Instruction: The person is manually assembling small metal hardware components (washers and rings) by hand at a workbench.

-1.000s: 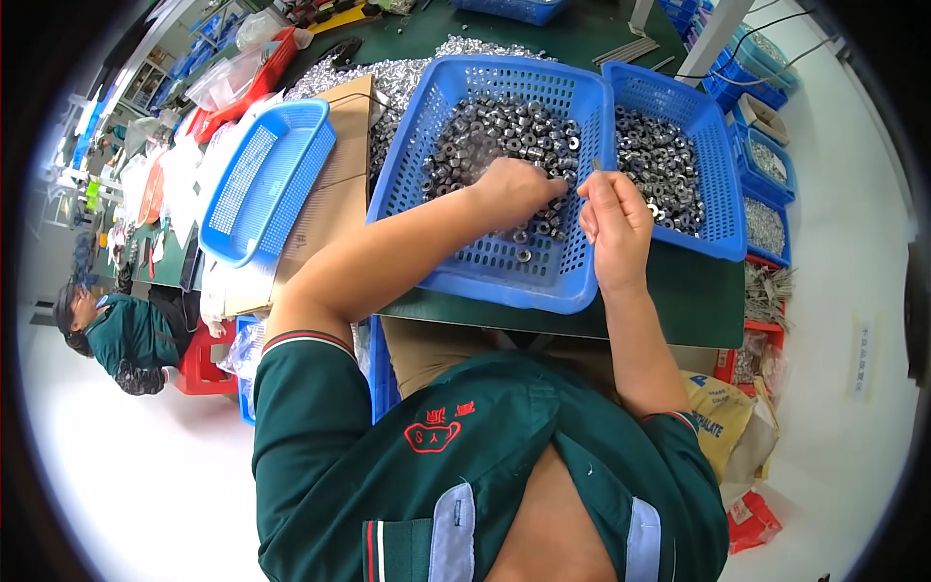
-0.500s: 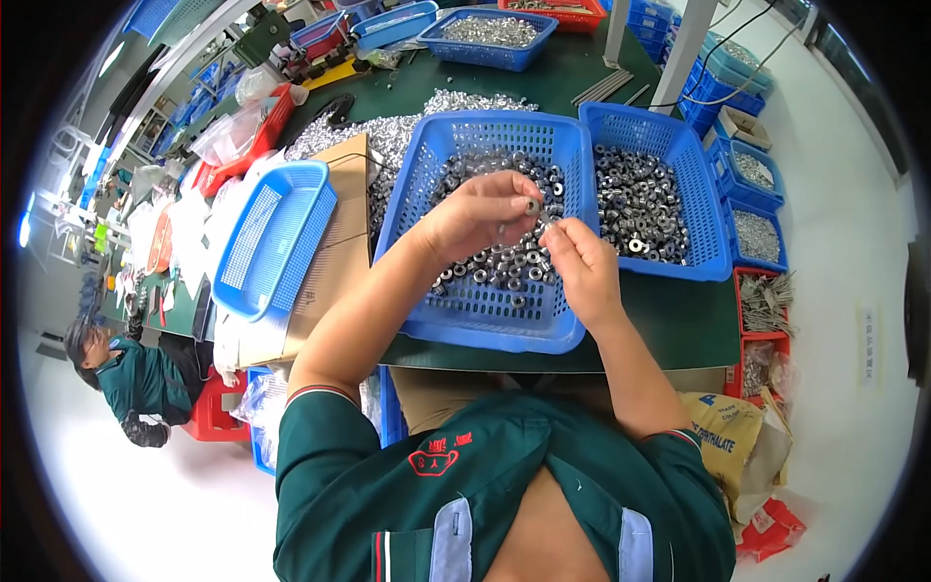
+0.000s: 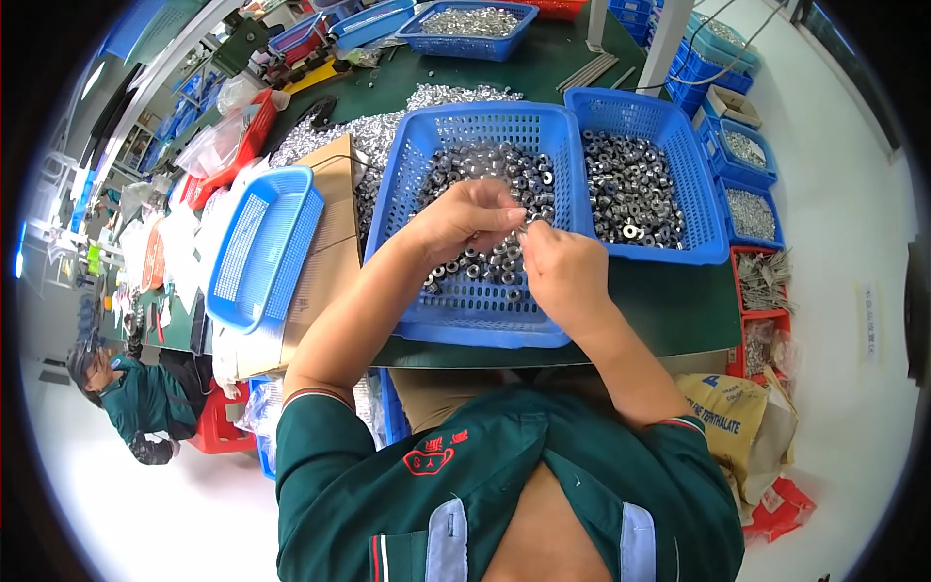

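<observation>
My left hand [image 3: 464, 221] and my right hand [image 3: 570, 274] meet over the near middle of a blue perforated basket [image 3: 485, 335]. Thumb and fingers of the left hand are closed on a small metal ring, now mostly covered by the fingertips. The right hand's fingers are pinched together against it; whatever they hold is too small and hidden to make out. Below and behind the hands, the basket holds many loose metal rings [image 3: 475, 267], some with a dark band.
A second blue basket [image 3: 713, 254] of similar rings stands to the right. At left, an empty blue basket [image 3: 221, 291] rests on cardboard [image 3: 320, 257]. Shiny small parts [image 3: 383, 136] are heaped behind. Metal rods [image 3: 590, 71] lie farther back. A seated person [image 3: 145, 393] is at far left.
Both hands have drawn closer, fingertips now touching, and the right hand has turned inward with its back up. The ring seen in the left fingers is now mostly covered. The view has shifted slightly.
</observation>
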`<state>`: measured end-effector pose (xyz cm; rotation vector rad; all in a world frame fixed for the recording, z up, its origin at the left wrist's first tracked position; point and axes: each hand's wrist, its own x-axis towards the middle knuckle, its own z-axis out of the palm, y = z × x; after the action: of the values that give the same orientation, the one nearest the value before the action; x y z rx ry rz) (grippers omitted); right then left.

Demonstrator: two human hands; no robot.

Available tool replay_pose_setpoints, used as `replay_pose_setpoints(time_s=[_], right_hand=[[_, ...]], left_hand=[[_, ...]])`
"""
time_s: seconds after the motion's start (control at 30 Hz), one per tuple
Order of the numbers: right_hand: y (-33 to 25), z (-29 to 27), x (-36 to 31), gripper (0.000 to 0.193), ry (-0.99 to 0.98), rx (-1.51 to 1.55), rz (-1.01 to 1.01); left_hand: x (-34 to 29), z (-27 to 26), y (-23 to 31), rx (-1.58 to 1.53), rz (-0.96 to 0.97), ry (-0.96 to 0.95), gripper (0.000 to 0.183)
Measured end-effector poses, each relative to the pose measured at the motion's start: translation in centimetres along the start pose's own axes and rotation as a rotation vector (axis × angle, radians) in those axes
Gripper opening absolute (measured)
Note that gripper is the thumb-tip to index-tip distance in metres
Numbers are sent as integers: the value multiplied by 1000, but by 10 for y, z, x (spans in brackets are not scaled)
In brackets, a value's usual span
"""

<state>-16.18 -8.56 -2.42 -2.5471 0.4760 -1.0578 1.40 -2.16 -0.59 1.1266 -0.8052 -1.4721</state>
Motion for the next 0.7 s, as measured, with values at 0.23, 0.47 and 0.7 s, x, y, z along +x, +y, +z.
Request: replay_pose_setpoints(time_s=[0.23,0.47,0.7], right_hand=[[12,-6,7,22,-58,308,140],[21,-18,7,29,-186,829,506],[8,-10,3,21,-369,49,6]], left_hand=[[-3,4,9,180,59,62,15],[6,26,51,578,134,-25,17],[90,103,95,1041,117,-142,22]])
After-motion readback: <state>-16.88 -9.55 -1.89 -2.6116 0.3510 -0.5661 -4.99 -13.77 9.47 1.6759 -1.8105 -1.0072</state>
